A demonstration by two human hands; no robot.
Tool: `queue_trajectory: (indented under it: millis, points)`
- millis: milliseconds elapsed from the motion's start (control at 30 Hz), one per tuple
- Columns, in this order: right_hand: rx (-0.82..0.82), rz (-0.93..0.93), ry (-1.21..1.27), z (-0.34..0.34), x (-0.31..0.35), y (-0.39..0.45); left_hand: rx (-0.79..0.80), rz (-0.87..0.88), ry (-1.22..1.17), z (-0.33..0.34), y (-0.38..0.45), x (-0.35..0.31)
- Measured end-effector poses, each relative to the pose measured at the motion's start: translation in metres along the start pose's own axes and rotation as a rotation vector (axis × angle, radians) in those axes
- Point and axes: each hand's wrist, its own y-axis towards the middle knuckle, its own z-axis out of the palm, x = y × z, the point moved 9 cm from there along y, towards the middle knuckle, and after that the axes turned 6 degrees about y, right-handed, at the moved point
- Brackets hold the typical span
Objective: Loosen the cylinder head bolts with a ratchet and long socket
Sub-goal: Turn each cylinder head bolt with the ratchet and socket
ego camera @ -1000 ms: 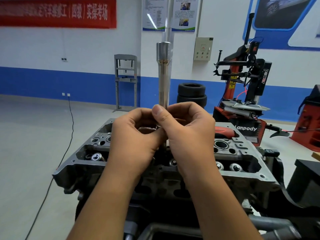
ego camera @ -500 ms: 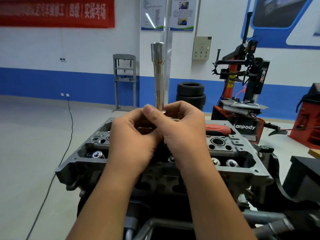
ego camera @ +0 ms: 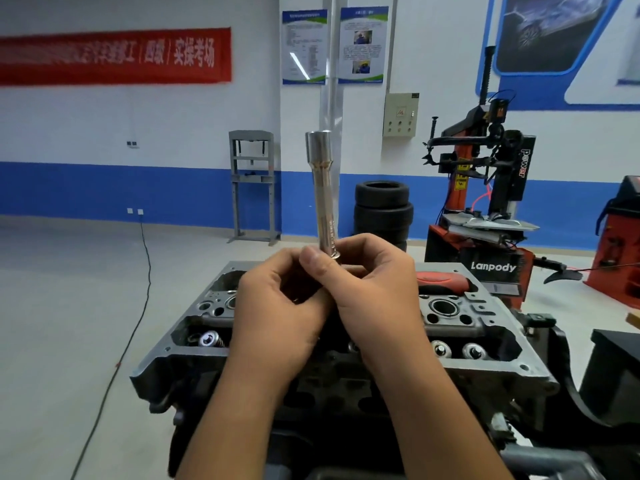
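Note:
I hold a long chrome socket [ego camera: 323,199] upright over the grey cylinder head [ego camera: 498,362], its top leaning slightly left. My right hand [ego camera: 377,292] pinches the socket's lower end with thumb and fingers. Against that hand, my left hand [ego camera: 277,317] curls round a dark part at the socket's base, mostly hidden, apparently the ratchet's head. The ratchet's red handle [ego camera: 441,280] sticks out to the right behind my right hand, over the cylinder head's far edge. Valve springs [ego camera: 207,340] show in the head's recesses; the bolts are hidden by my hands.
A red and black tyre changer [ego camera: 485,202] stands behind the engine on the right. Stacked tyres [ego camera: 382,209] and a grey press frame [ego camera: 252,188] stand by the blue-striped wall. A black cable [ego camera: 138,306] runs across the floor on the left.
The socket's top has dropped and tipped a little to the left. Both hands stay closed together at its base.

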Motion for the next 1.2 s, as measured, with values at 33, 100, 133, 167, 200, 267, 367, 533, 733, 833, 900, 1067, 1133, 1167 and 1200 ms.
queue_trajectory:
  millis: [33, 100, 133, 167, 200, 267, 367, 533, 733, 833, 900, 1067, 1133, 1167, 1200]
  points:
    - [-0.005, -0.014, 0.004, -0.001, 0.001, 0.0, 0.089, 0.002, -0.017, 0.006, 0.0, 0.0]
    - [-0.016, -0.038, 0.028, -0.002, 0.003, 0.001, 0.21, -0.01, -0.057, 0.015, -0.002, -0.002]
    - [-0.016, -0.042, 0.044, -0.002, 0.003, 0.002, 0.196, -0.012, -0.056, 0.013, -0.002, -0.002]
    - [-0.012, -0.037, 0.055, -0.001, 0.002, 0.002, 0.149, -0.009, -0.05, 0.009, -0.001, -0.003]
    - [-0.006, -0.028, 0.054, -0.001, 0.001, 0.002, 0.096, -0.008, -0.048, 0.005, 0.0, -0.003]
    - [-0.018, -0.014, 0.036, -0.001, -0.001, 0.002, 0.034, -0.016, -0.063, 0.003, 0.0, -0.001]
    - [-0.062, -0.006, 0.037, -0.006, -0.003, 0.004, -0.012, -0.016, -0.054, 0.001, 0.0, 0.0]
    - [-0.025, -0.013, 0.034, -0.004, 0.0, 0.003, 0.123, -0.059, -0.102, 0.012, -0.001, 0.0]
    - [-0.014, -0.005, 0.064, -0.001, 0.001, 0.002, 0.014, -0.025, -0.056, 0.006, -0.004, -0.009]
    - [-0.047, -0.017, 0.062, -0.007, 0.001, -0.001, -0.046, -0.015, -0.035, 0.004, -0.006, -0.011]
    - [-0.063, -0.043, 0.039, -0.01, 0.004, -0.004, -0.065, -0.025, -0.033, 0.004, -0.006, -0.009]
    - [-0.181, -0.092, -0.066, -0.019, 0.005, -0.009, -0.093, -0.03, -0.056, 0.002, -0.006, -0.003]
    - [-0.182, -0.066, -0.063, -0.02, 0.003, -0.007, -0.041, -0.028, -0.033, 0.004, -0.005, -0.003]
    - [-0.165, -0.052, -0.056, -0.019, 0.002, -0.006, 0.006, -0.028, -0.022, 0.006, -0.004, -0.003]
    - [-0.137, -0.048, -0.061, -0.016, 0.003, -0.006, 0.057, -0.032, -0.025, 0.008, -0.004, -0.002]
